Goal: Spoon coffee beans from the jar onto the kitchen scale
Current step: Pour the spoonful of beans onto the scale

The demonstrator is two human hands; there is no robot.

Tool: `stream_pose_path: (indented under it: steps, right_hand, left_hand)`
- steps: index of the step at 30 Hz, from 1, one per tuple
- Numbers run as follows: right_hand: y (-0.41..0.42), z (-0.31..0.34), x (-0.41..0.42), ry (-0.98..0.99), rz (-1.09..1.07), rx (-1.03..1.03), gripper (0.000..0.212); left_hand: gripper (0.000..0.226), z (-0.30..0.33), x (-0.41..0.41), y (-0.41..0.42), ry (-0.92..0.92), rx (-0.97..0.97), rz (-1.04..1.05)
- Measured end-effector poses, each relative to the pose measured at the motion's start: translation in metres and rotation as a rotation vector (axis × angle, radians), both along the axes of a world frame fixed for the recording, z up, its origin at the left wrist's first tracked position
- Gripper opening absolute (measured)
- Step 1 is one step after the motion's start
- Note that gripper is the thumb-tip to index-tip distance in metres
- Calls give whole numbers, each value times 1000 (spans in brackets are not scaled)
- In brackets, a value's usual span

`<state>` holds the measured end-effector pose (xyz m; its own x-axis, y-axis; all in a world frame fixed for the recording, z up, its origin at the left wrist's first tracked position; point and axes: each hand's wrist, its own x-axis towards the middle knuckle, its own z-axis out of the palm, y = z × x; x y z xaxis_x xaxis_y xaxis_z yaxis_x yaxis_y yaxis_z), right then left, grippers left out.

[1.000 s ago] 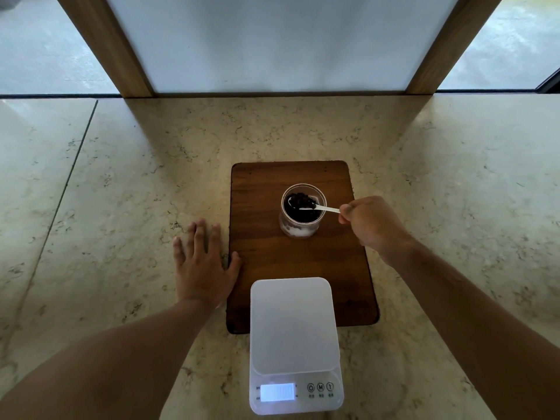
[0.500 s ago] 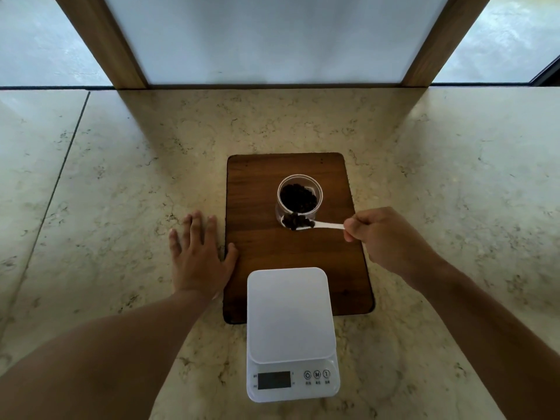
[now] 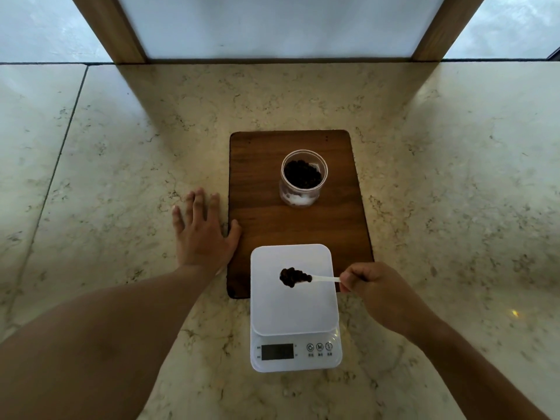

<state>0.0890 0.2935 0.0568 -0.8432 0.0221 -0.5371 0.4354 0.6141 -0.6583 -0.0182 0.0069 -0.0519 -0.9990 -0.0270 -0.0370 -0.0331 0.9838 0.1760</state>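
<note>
A clear jar of dark coffee beans stands open on a wooden board. The white kitchen scale lies in front of it, overlapping the board's near edge, its display dark. My right hand pinches a white spoon heaped with beans, held over the middle of the scale's platform. The platform around the spoon is bare. My left hand lies flat on the counter, fingers spread, thumb touching the board's left edge.
The marble counter spreads wide on both sides. Two wooden posts frame a pale panel at the back edge. A seam in the stone runs down the left side.
My right hand lifted the loaded spoon out of the jar and carried it toward me, over the scale. The scale's display went from lit to dark. My left hand stayed put.
</note>
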Motion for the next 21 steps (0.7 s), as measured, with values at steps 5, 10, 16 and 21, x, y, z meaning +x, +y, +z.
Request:
stream_pose_path:
  steps: [5,10,16,21]
  right_hand:
    - [1,-13,15,89,20,34,38]
    - [1,-19,22,182,-6,11,33]
    - [2,-22,26,444,41,89,15]
    - [2,-15,17,573,-26,117,17]
  left_hand:
    - [78,0,1,0,-3,4,3]
    - [76,0,2,0,10,16,5]
    - [76,1,2,1,3,11,6]
    - [75,1,1,1,-11,-1,1]
